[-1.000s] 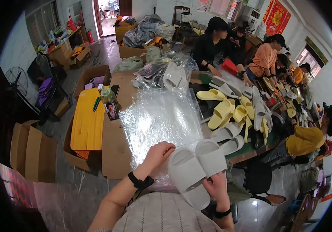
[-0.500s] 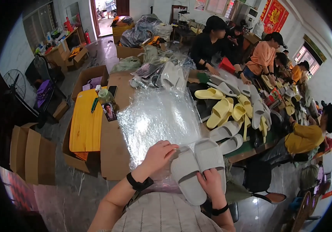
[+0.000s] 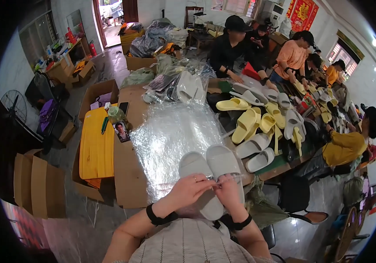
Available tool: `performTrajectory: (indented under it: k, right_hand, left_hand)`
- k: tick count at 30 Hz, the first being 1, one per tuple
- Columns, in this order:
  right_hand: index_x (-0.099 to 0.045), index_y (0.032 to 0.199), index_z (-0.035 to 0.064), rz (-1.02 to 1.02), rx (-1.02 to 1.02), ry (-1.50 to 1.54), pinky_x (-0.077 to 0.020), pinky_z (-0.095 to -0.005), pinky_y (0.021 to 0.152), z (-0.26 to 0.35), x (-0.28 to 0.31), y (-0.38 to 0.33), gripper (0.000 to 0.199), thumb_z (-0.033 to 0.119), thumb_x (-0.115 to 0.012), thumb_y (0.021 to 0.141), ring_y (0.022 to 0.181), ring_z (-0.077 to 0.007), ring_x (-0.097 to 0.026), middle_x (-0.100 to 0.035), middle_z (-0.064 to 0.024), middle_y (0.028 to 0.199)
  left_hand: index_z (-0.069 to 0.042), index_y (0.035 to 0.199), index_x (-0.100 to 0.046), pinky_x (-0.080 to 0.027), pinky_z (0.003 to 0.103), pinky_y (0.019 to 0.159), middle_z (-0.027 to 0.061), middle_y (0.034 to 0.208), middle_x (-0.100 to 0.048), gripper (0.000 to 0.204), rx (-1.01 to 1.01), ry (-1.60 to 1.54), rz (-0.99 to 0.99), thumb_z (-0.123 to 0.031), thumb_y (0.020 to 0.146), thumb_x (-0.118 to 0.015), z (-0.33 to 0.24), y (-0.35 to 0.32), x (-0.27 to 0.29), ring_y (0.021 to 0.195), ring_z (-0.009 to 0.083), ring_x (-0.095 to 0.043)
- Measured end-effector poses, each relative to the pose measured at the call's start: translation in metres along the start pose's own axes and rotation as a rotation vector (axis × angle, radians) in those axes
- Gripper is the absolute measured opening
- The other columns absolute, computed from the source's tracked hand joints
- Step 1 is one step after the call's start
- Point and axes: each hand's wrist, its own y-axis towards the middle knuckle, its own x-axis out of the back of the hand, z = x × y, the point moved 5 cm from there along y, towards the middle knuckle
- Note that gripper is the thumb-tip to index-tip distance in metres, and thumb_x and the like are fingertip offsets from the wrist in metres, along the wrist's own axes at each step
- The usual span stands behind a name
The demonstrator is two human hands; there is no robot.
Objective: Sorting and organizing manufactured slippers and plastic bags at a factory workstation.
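A pair of light grey slide slippers lies in front of me, the left slipper (image 3: 193, 162) and the right slipper (image 3: 224, 161) side by side with toes pointing away. Over their middles my two hands meet. My left hand (image 3: 189, 191) is closed, its fingertips pinching what looks like the edge of a clear plastic bag. Beside it my right hand (image 3: 228, 191) is closed too, thumb and fingers at the same shiny film. The straps are partly hidden behind my fingers. Beneath the slippers lies a stack of clear plastic bags (image 3: 170, 131).
Yellow slippers (image 3: 245, 125) and grey slippers (image 3: 260, 160) crowd the table on the right. A bottle (image 3: 116, 115) and a phone (image 3: 121, 131) stand at the left, beside a box holding yellow sheets (image 3: 97, 144). Several people work along the far right; one in black (image 3: 231, 48) is closest.
My right hand has come out of the right slipper and moved up to meet my left hand, which has shifted right and down. The slippers have slid away from me and left.
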Motion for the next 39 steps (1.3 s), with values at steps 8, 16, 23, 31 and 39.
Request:
performTrajectory:
  k: [8,16,23,31,39]
  right_hand:
    - [-0.059,0.083,-0.0018,-0.116,0.000,-0.004,-0.0452,-0.0481,0.068,0.014,-0.046,0.065,0.031,0.026,-0.071,0.091,0.078,-0.0403,-0.056,-0.057,-0.0201,0.084]
    - [-0.049,0.140,-0.0021,0.025,0.014,0.203,-0.0423,-0.0456,0.105,0.019,-0.039,0.037,0.060,0.025,-0.071,0.091,0.125,-0.0444,-0.050,-0.053,-0.0266,0.135]
    - [-0.064,0.126,0.0008,1.217,-0.044,0.924,-0.0495,-0.0298,0.086,0.058,0.069,-0.047,0.038,0.017,-0.071,0.093,0.109,-0.0201,-0.063,-0.066,-0.0113,0.127]
    - [-0.072,0.089,-0.0004,0.084,-0.340,0.617,-0.0470,-0.0252,0.061,0.022,0.053,0.055,0.023,0.021,-0.066,0.096,0.064,-0.0114,-0.061,-0.067,-0.0043,0.070]
    - [-0.071,0.082,0.0039,0.007,-0.130,-0.237,-0.0534,-0.0438,0.064,0.002,-0.083,0.103,0.046,0.049,-0.074,0.083,0.070,-0.0350,-0.069,-0.070,-0.0147,0.073]
  left_hand:
    - [-0.014,0.110,-0.074,-0.054,0.034,0.075,0.0049,0.095,-0.066,0.019,-0.019,-0.243,0.170,-0.015,0.092,-0.068,-0.035,-0.011,0.013,0.086,0.0244,-0.066]
    - [-0.009,0.109,-0.073,-0.053,0.038,0.086,0.0071,0.104,-0.068,0.025,0.012,-0.347,0.275,-0.024,0.089,-0.072,-0.010,-0.035,0.035,0.098,0.0282,-0.064]
    - [-0.008,0.134,-0.059,-0.041,0.047,0.108,0.0218,0.145,-0.047,0.058,0.417,0.267,-0.144,-0.041,0.088,-0.073,0.079,-0.060,0.049,0.134,0.0416,-0.043]
    - [-0.007,0.157,-0.027,-0.020,0.055,0.120,0.0331,0.161,-0.015,0.085,0.506,0.352,-0.095,-0.048,0.093,-0.064,0.124,-0.068,0.007,0.148,0.0517,-0.017]
    - [-0.008,0.160,-0.016,-0.011,0.056,0.122,0.0316,0.163,-0.007,0.088,0.477,0.340,-0.055,-0.040,0.092,-0.062,0.135,-0.083,-0.010,0.150,0.0509,-0.010]
